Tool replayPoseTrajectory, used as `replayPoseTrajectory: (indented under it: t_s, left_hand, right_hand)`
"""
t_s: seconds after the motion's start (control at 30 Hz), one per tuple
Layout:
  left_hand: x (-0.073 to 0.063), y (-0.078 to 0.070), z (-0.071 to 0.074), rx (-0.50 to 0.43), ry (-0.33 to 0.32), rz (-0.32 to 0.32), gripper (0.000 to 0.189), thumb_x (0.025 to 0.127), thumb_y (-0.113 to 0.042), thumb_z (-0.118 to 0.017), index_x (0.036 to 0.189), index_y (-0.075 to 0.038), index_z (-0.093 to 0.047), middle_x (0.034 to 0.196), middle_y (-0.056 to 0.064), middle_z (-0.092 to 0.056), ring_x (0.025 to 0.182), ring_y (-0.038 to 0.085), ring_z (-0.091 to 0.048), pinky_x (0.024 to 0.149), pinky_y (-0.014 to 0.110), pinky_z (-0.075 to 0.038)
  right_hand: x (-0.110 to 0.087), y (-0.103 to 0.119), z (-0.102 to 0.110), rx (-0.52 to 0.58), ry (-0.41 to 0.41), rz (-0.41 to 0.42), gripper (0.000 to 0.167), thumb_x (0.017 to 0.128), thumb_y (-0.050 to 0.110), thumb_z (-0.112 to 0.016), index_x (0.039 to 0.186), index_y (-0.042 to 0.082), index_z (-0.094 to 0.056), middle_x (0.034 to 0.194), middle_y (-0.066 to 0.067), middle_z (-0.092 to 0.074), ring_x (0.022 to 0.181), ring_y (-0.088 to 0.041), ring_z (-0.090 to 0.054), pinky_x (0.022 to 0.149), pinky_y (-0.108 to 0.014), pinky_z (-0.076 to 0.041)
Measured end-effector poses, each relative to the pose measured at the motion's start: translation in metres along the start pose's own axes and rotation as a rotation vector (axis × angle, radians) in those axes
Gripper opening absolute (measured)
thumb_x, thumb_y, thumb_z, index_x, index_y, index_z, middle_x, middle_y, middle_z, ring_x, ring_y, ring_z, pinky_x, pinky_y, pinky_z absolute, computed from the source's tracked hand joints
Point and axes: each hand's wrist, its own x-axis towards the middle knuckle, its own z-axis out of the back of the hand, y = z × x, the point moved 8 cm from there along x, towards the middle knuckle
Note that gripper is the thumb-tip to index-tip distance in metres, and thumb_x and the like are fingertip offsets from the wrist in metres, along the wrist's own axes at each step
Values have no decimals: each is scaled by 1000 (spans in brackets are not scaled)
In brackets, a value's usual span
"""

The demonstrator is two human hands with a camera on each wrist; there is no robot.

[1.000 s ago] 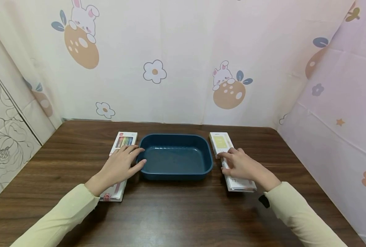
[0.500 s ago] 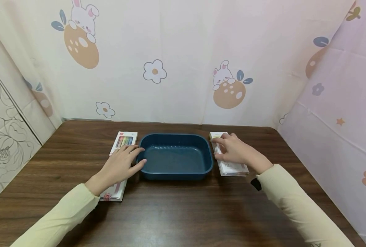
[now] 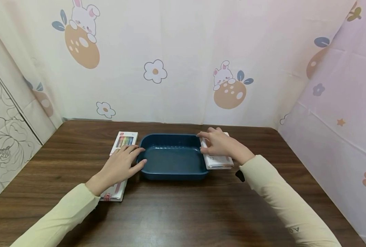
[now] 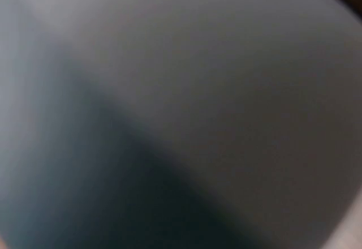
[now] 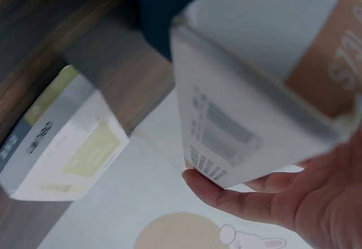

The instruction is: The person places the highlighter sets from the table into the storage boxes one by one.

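Observation:
My right hand [image 3: 222, 144] grips a flat white box [image 3: 219, 162] from above, fingers and thumb along its long sides. The box overlaps the right rim of a dark blue rectangular tray [image 3: 174, 177]. In the right wrist view, the held box's end face [image 5: 218, 130] shows a barcode, and a brown band crosses another side. My left hand [image 3: 118, 165] rests on the tray's left rim with fingers extended. Beneath that arm lies a white box with a pink design [image 3: 116, 192]. The left wrist view is dark blur.
A white box picturing coloured sticks [image 3: 125, 139] lies beyond the left hand. Behind the right hand is a white and yellow-green box [image 5: 73, 153], mostly hidden in the head view. A patterned curtain [image 3: 183, 96] hangs along the brown table's [image 3: 177, 212] back edge.
My right hand has moved left and away from me with the white box, from over the yellow-green box to the tray's right rim. The left hand and tray have stayed put.

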Motion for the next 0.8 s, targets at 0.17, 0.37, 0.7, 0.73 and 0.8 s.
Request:
replayPoseTrajectory:
  t_s: [0.17, 0.37, 0.7, 0.73, 0.8]
  left_hand:
    - [0, 0, 0, -4, 1, 1, 52, 89, -51, -46, 126, -15, -54, 129, 11, -53, 119, 32, -46, 94, 54, -38]
    - [0, 0, 0, -5, 8, 7, 53, 89, -51, -45, 126, -15, -54, 129, 11, -53, 119, 32, -46, 95, 54, -38]
    - [0, -1, 0, -1, 10, 5, 53, 89, -51, -46, 126, -14, -54, 129, 11, -53, 119, 32, -47, 95, 54, -38]
    - [0, -1, 0, -2, 10, 4, 52, 89, -50, -47, 126, -14, -54, 129, 11, -53, 119, 32, -47, 94, 54, -38]
    - [0, -1, 0, -2, 9, 4, 52, 89, -49, -48, 126, -14, -54, 129, 12, -53, 119, 32, -47, 94, 54, -38]
  right_hand:
    - [13, 11, -1, -7, 13, 6, 51, 82, 35, -59, 129, 17, -51, 94, -7, -52, 89, -27, -44, 76, -39, -39]
    - [26, 21, -5, 12, 44, -2, 52, 82, 36, -58, 129, 18, -51, 97, -7, -53, 91, -27, -44, 73, -37, -41]
    - [40, 35, -11, -10, 64, -22, 53, 81, 37, -59, 130, 18, -50, 98, -6, -53, 92, -27, -44, 75, -38, -42]
    - [41, 36, -11, -13, 66, -25, 54, 81, 37, -59, 131, 18, -50, 98, -6, -53, 93, -27, -44, 76, -38, -43]
    - [43, 39, -11, -14, 69, -37, 54, 81, 38, -59, 131, 19, -50, 100, -6, -53, 94, -27, -44, 78, -39, -44]
